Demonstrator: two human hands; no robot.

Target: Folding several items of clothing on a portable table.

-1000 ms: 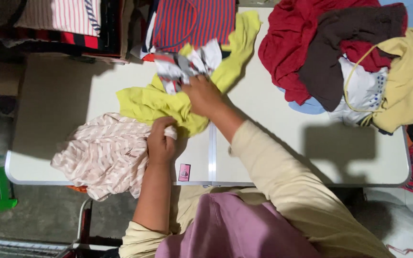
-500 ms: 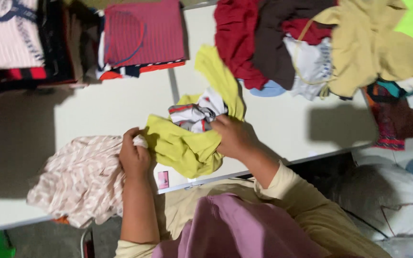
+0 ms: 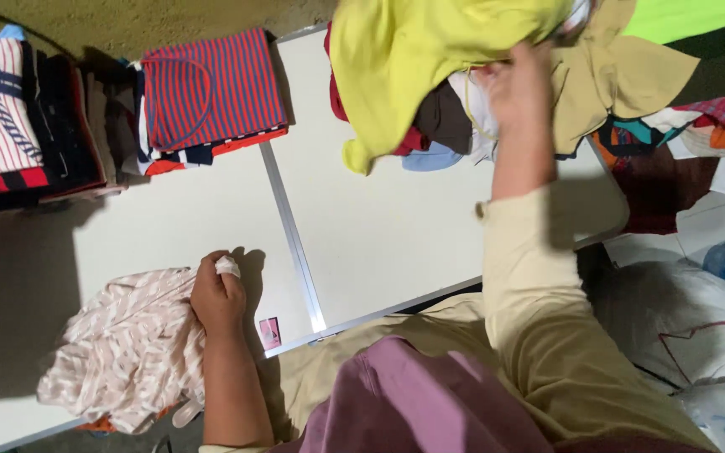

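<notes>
Right hand (image 3: 518, 88) grips the yellow garment (image 3: 430, 59), lifted over the far-right clothes pile (image 3: 631, 75), while the left hand (image 3: 218, 295) clenches the pink striped cloth (image 3: 119, 352) at near left; sorting step, needing a careful set-down on the white table (image 3: 379, 226).

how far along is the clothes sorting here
Done: folded stacks sit along the table's far edge, among them a red and blue striped top. In hand: the right hand lifts a yellow garment off the table, while the left hand grips a pink striped garment, unfolded. Left: a loose pile of mixed clothes at the right end.
</notes>
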